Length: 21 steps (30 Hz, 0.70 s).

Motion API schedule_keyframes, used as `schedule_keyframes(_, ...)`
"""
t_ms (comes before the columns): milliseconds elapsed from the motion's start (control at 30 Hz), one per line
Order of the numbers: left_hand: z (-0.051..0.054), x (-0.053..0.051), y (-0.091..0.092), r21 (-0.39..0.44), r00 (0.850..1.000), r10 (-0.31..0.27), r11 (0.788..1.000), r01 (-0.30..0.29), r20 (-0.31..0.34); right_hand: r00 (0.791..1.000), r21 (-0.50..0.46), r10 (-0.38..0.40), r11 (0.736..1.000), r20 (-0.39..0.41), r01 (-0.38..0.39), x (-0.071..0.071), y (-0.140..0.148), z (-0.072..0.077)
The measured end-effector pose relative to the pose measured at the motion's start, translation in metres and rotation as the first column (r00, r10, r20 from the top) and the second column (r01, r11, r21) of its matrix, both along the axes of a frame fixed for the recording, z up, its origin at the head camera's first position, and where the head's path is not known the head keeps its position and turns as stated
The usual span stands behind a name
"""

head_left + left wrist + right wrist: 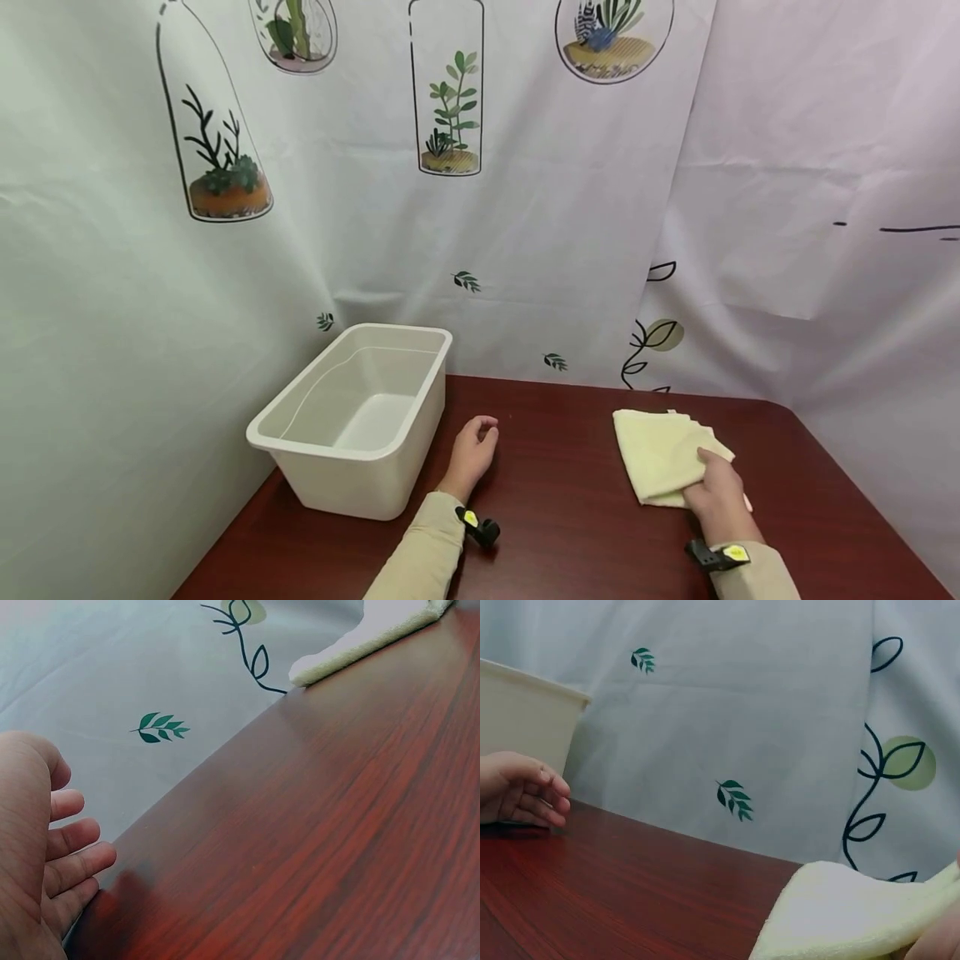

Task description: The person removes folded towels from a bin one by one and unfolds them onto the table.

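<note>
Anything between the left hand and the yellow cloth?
Only bare tabletop lies between the left hand and the yellow cloth, as the head view shows.

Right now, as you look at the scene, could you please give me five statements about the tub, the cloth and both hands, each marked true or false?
1. The tub stands on the table. True.
2. The right hand holds the cloth. True.
3. The left hand holds nothing. True.
4. The left hand is inside the tub. False: it is outside, to the tub's right in the head view.
5. The cloth is dark blue. False: it is pale yellow.
</note>
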State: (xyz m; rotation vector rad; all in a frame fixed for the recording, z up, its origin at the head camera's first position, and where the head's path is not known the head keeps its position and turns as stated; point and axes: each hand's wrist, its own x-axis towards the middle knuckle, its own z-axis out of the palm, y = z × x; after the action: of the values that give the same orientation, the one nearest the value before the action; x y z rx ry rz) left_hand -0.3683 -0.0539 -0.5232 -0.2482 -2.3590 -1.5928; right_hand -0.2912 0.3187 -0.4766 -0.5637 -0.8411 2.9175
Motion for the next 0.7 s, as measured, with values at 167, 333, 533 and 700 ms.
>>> schedule_keyframes(167,0.000,0.000,0.000,0.005,1.000,0.007,1.000,-0.007,-0.011,0.998,0.003,-0.003,1.000,-0.064,0.003,-0.001,-0.009,0.007)
schedule_keyframes(333,0.001,0.001,-0.001,0.011,1.000,0.006,1.000,-0.006,-0.014,0.996,0.264,-0.023,0.964,-0.086,0.045,-0.003,-0.030,0.010)
schedule_keyframes(533,0.000,0.000,0.000,0.015,1.000,0.008,1.000,-0.007,-0.011,0.995,0.560,0.018,0.828,-0.095,0.038,-0.007,-0.059,0.016)
schedule_keyframes(700,0.000,-0.001,0.000,0.008,1.000,0.004,1.000,-0.004,-0.021,0.995,0.727,0.056,0.686,-0.088,0.025,-0.011,-0.088,0.016)
